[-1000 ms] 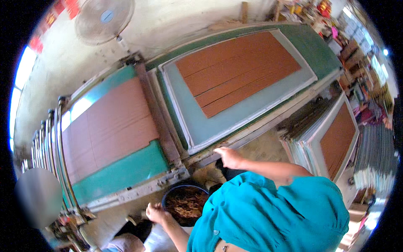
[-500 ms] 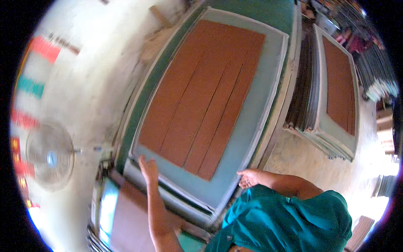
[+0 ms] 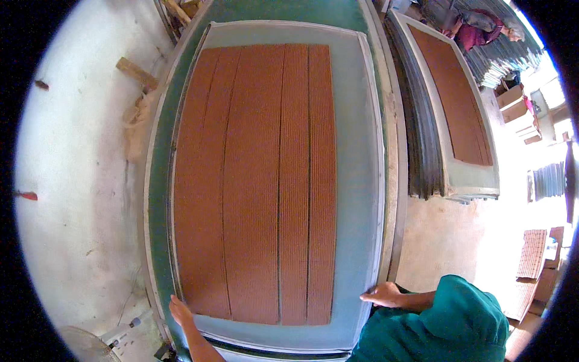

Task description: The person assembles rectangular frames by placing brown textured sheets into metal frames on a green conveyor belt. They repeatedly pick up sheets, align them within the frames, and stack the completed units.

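Observation:
In front of me lies a large pale frame with a grey-green mesh screen [image 3: 357, 181], flat on a long green table [image 3: 158, 199]. Ribbed brown sheets [image 3: 250, 181] lie lengthwise side by side on the mesh, with narrow dark gaps between them. My left hand [image 3: 182, 312] is closed on the frame's rim at the near left corner. On the opposite side, my right hand [image 3: 383, 295] grips the right rim near its lower end, thumb on top. The fingers beneath the rim are hidden on both hands.
To the right stands a tall stack of similar frames [image 3: 425, 139], a brown sheet [image 3: 452, 96] on its top one. Beyond it a person in dark red [image 3: 479, 30] bends over more stacked frames. A white wall [image 3: 78, 157] and a fan [image 3: 90, 344] are at the left.
My view has turned, so the frame now appears straighter and nearer. The frame's near end has come down over the lower brownish panel. Both hands stay at its two sides.

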Action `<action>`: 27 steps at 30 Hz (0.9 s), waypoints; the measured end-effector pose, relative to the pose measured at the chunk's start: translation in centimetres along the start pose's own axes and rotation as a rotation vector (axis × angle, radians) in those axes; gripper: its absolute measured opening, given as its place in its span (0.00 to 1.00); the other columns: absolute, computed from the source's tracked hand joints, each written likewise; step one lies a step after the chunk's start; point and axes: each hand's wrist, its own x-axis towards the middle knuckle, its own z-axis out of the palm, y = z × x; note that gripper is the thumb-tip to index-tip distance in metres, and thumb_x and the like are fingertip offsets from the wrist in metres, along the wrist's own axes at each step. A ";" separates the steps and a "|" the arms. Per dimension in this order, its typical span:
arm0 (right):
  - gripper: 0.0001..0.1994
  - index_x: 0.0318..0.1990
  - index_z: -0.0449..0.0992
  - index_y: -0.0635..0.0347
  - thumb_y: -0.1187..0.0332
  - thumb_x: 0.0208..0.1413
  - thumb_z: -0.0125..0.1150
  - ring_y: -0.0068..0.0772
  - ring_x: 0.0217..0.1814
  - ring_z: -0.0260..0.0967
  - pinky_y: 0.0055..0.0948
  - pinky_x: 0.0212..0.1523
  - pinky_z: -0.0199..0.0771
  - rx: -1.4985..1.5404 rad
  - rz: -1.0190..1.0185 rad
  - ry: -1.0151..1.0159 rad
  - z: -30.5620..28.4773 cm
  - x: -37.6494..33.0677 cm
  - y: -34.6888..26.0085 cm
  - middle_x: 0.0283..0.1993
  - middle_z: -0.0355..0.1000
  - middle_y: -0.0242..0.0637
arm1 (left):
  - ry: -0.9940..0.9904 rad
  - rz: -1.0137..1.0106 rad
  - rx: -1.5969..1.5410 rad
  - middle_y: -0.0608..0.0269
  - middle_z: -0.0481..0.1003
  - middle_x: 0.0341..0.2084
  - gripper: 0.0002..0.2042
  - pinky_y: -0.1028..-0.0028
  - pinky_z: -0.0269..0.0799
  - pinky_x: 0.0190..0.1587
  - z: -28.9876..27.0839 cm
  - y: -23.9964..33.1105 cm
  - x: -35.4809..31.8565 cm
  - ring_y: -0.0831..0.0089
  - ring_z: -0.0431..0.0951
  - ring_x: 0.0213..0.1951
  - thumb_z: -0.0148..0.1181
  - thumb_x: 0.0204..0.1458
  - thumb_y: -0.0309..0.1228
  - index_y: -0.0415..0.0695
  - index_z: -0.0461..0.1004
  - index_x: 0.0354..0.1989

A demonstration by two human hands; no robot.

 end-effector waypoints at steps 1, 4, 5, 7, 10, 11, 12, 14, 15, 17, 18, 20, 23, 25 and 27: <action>0.34 0.13 0.76 0.58 0.31 0.40 0.52 0.31 0.18 0.70 0.30 0.22 0.70 -0.002 0.017 0.038 -0.5 0.1 0.2 0.14 0.71 0.34 | -0.010 0.036 -0.138 0.40 0.66 0.50 0.31 0.58 0.59 0.54 -0.8 0.3 0.2 0.46 0.65 0.53 0.31 0.59 0.52 0.34 0.68 0.50; 0.28 0.22 0.75 0.60 0.39 0.43 0.56 0.31 0.20 0.68 0.34 0.20 0.67 -0.067 0.037 0.298 -6.7 0.3 -1.0 0.16 0.69 0.38 | 0.060 -0.031 -0.205 0.41 0.68 0.49 0.33 0.61 0.59 0.54 -1.2 4.8 -0.9 0.49 0.67 0.51 0.32 0.58 0.54 0.33 0.67 0.51; 0.25 0.25 0.75 0.61 0.43 0.44 0.59 0.30 0.20 0.68 0.34 0.20 0.67 0.007 0.011 0.400 -9.2 -0.1 -1.6 0.16 0.68 0.38 | 0.028 0.009 -0.246 0.41 0.68 0.49 0.33 0.62 0.59 0.55 -1.5 7.0 -1.7 0.49 0.67 0.51 0.33 0.58 0.55 0.32 0.66 0.51; 0.13 0.26 0.72 0.60 0.59 0.46 0.64 0.26 0.24 0.68 0.29 0.20 0.66 0.798 -0.305 0.616 -11.7 3.9 1.4 0.22 0.69 0.33 | -0.051 0.134 -0.325 0.41 0.67 0.50 0.35 0.62 0.59 0.55 -1.8 12.6 -3.3 0.51 0.67 0.52 0.33 0.57 0.56 0.31 0.66 0.52; 0.18 0.30 0.70 0.62 0.54 0.49 0.62 0.28 0.22 0.66 0.27 0.17 0.66 1.154 -0.395 0.655 -20.0 3.0 1.8 0.22 0.64 0.31 | -0.311 0.152 -0.708 0.47 0.65 0.53 0.33 0.62 0.58 0.56 -1.7 16.2 -6.8 0.55 0.65 0.54 0.39 0.57 0.55 0.34 0.62 0.56; 0.19 0.30 0.70 0.63 0.52 0.50 0.60 0.28 0.21 0.66 0.28 0.17 0.66 1.099 -0.365 0.626 -22.8 0.9 2.1 0.23 0.65 0.32 | -0.397 0.149 -0.830 0.49 0.64 0.54 0.33 0.63 0.58 0.56 -1.6 16.7 -8.2 0.56 0.65 0.55 0.41 0.56 0.54 0.35 0.60 0.57; 0.21 0.30 0.70 0.63 0.49 0.52 0.58 0.28 0.20 0.66 0.28 0.16 0.66 1.049 -0.327 0.599 -24.9 -1.8 2.8 0.24 0.66 0.33 | -0.522 0.112 -1.009 0.52 0.64 0.54 0.32 0.62 0.60 0.55 -1.7 17.1 -10.1 0.57 0.64 0.55 0.42 0.57 0.53 0.35 0.60 0.57; 0.24 0.28 0.72 0.66 0.47 0.54 0.52 0.29 0.14 0.64 0.30 0.12 0.62 1.015 -0.330 0.627 -27.3 -2.8 7.8 0.19 0.66 0.35 | -0.626 -0.011 -1.184 0.57 0.68 0.47 0.27 0.64 0.65 0.47 -3.1 20.2 -17.7 0.62 0.68 0.47 0.44 0.57 0.51 0.36 0.65 0.51; 0.25 0.28 0.72 0.67 0.47 0.55 0.51 0.29 0.12 0.63 0.31 0.11 0.60 0.996 -0.282 0.623 -28.1 -4.3 9.7 0.16 0.65 0.35 | -0.588 -0.090 -1.187 0.59 0.72 0.39 0.25 0.65 0.69 0.40 -5.5 22.0 -22.8 0.65 0.72 0.40 0.45 0.57 0.50 0.37 0.71 0.44; 0.25 0.26 0.72 0.68 0.49 0.55 0.51 0.29 0.12 0.62 0.32 0.10 0.59 1.058 -0.325 0.623 -27.3 -6.9 12.1 0.14 0.63 0.35 | -0.492 -0.073 -1.268 0.55 0.68 0.48 0.27 0.62 0.66 0.48 -7.3 21.2 -28.7 0.61 0.69 0.48 0.44 0.58 0.47 0.32 0.63 0.52; 0.25 0.25 0.72 0.69 0.50 0.56 0.51 0.30 0.11 0.62 0.32 0.10 0.58 1.090 -0.346 0.618 -27.0 -8.0 13.4 0.12 0.63 0.35 | -0.431 -0.060 -1.263 0.55 0.69 0.48 0.27 0.62 0.66 0.48 -8.5 20.5 -31.2 0.61 0.69 0.48 0.44 0.58 0.47 0.32 0.63 0.52; 0.24 0.24 0.72 0.69 0.51 0.56 0.51 0.30 0.11 0.62 0.33 0.10 0.57 1.063 -0.385 0.623 -26.2 -10.6 14.7 0.13 0.64 0.37 | -0.348 -0.026 -1.203 0.55 0.69 0.48 0.26 0.62 0.66 0.48 -10.4 20.1 -35.1 0.61 0.69 0.48 0.44 0.58 0.47 0.32 0.63 0.52; 0.23 0.23 0.71 0.69 0.53 0.56 0.52 0.31 0.11 0.62 0.33 0.10 0.58 1.041 -0.438 0.663 -26.5 -10.7 18.3 0.14 0.65 0.38 | -0.279 0.046 -1.126 0.55 0.69 0.47 0.26 0.62 0.66 0.47 -11.9 19.7 -40.9 0.61 0.69 0.47 0.44 0.58 0.46 0.32 0.64 0.52; 0.23 0.23 0.72 0.69 0.53 0.55 0.52 0.31 0.11 0.62 0.33 0.10 0.58 1.076 -0.455 0.695 -27.1 -10.3 20.6 0.14 0.65 0.38 | -0.259 0.114 -1.071 0.55 0.69 0.47 0.26 0.62 0.66 0.47 -12.0 20.1 -44.1 0.61 0.69 0.47 0.44 0.58 0.46 0.32 0.64 0.51; 0.22 0.23 0.73 0.69 0.54 0.55 0.53 0.30 0.11 0.62 0.33 0.10 0.58 1.133 -0.513 0.702 -25.3 -11.6 23.5 0.14 0.65 0.37 | -0.235 0.158 -1.042 0.55 0.69 0.47 0.26 0.62 0.66 0.47 -12.5 19.9 -47.5 0.62 0.69 0.47 0.45 0.58 0.46 0.32 0.64 0.51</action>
